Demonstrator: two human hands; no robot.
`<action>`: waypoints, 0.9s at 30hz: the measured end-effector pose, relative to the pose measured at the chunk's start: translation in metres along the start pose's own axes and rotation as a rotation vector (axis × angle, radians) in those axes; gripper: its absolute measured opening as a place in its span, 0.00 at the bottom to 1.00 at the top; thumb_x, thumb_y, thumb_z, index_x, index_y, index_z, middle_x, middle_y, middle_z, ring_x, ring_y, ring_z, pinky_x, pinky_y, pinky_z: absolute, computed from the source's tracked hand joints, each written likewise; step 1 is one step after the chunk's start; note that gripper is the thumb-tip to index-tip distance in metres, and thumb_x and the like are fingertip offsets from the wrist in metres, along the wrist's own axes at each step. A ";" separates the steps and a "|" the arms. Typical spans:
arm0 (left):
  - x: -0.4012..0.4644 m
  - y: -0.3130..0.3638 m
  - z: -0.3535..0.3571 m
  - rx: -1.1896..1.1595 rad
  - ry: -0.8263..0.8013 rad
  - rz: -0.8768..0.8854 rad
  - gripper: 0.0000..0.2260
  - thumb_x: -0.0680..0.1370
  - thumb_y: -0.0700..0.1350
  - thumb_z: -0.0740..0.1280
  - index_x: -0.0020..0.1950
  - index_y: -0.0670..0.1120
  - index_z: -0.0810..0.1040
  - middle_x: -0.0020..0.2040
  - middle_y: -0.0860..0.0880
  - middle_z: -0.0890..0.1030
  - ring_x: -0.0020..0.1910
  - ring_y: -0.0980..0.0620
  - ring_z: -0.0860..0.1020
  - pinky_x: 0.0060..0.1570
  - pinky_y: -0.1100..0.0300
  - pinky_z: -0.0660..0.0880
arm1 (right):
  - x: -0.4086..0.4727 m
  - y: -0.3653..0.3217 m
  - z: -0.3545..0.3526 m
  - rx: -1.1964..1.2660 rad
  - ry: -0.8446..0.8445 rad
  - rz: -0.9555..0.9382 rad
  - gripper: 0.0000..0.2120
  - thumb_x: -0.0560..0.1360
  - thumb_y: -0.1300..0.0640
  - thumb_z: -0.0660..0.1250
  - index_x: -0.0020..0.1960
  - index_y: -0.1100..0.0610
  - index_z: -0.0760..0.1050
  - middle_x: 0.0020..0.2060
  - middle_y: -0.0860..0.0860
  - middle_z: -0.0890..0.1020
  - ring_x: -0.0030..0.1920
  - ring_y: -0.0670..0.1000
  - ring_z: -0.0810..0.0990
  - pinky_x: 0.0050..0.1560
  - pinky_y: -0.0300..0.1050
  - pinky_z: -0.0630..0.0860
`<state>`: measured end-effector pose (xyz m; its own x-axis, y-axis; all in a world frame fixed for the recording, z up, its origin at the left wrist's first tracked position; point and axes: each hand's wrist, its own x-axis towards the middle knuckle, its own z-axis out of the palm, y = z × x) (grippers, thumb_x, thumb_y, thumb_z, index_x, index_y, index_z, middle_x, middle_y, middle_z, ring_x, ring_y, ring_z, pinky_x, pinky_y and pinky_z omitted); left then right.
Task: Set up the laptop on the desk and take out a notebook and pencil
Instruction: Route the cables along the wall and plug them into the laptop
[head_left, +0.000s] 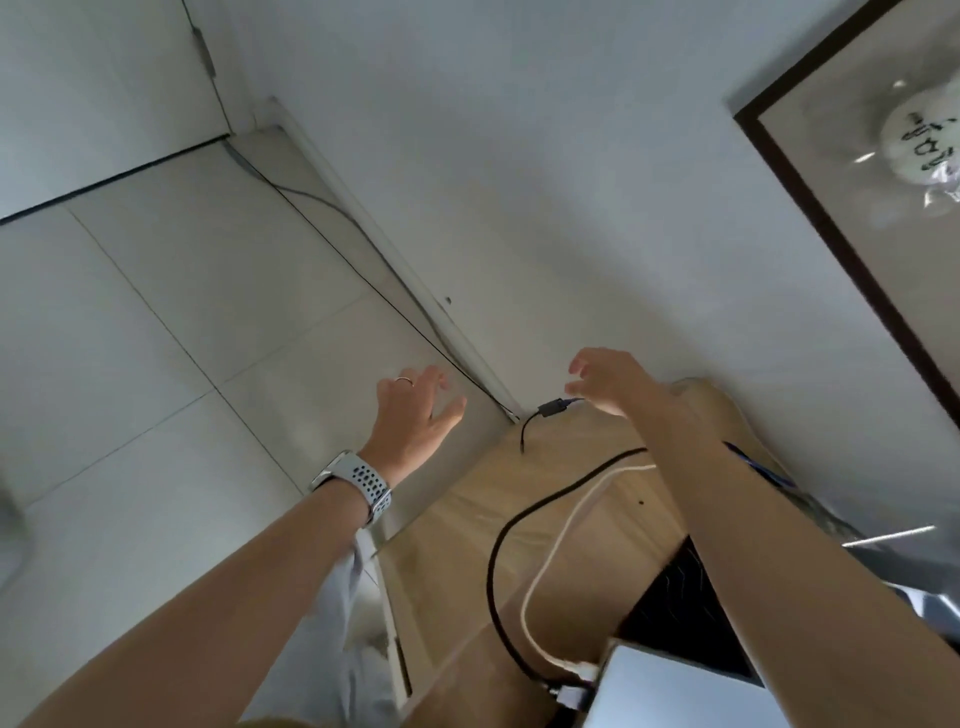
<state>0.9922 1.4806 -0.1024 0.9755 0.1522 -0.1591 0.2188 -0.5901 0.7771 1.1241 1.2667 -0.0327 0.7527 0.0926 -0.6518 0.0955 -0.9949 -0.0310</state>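
While both bare arms reach forward, the left hand hangs over the pale tiled floor with its fingers spread and relaxed, gripping nothing; a thin ring sits on one finger and a white perforated-strap wristwatch wraps the wrist. To the right, the right hand hovers above the far end of the light wooden desk, fingers loosely splayed and slightly bent, holding nothing. Its fingertips are near the small black plug at the end of a short dark lead, but whether they touch it cannot be told.

At the near right, the silver laptop lies on the desk, partly cut off by the lower edge of the view and crossed by the right forearm. Its dark keyboard area shows on the far side of the silver part; how far the lid is open cannot be told. A black cable and a white cable run side by side from the laptop's left near corner, curving away along the desk toward the right arm. Their long line points from near to far. A dark-framed picture leans at the far right against the white wall.
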 end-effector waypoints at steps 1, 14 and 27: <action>0.012 -0.006 0.001 0.000 -0.018 -0.013 0.25 0.70 0.62 0.53 0.50 0.44 0.75 0.36 0.42 0.80 0.43 0.49 0.75 0.50 0.60 0.55 | 0.015 0.001 0.003 -0.024 -0.024 0.019 0.14 0.76 0.54 0.66 0.60 0.56 0.74 0.60 0.54 0.77 0.61 0.55 0.73 0.59 0.48 0.71; 0.017 -0.082 0.074 -0.037 -0.357 -0.266 0.15 0.76 0.56 0.61 0.57 0.49 0.74 0.50 0.48 0.75 0.53 0.46 0.68 0.51 0.56 0.65 | 0.146 0.028 0.085 -0.450 -0.453 0.161 0.18 0.76 0.50 0.64 0.58 0.62 0.73 0.50 0.56 0.78 0.46 0.55 0.74 0.44 0.45 0.71; 0.025 -0.083 0.089 0.004 -0.397 -0.192 0.15 0.75 0.56 0.57 0.54 0.48 0.74 0.48 0.49 0.76 0.51 0.47 0.73 0.53 0.60 0.60 | 0.153 0.021 0.089 -0.335 -0.609 0.076 0.12 0.79 0.56 0.59 0.55 0.61 0.77 0.33 0.53 0.77 0.32 0.50 0.75 0.33 0.41 0.70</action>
<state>1.0007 1.4626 -0.2251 0.8506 -0.0571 -0.5227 0.3963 -0.5839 0.7085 1.1832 1.2566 -0.2007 0.2760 -0.1128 -0.9545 0.3265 -0.9230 0.2035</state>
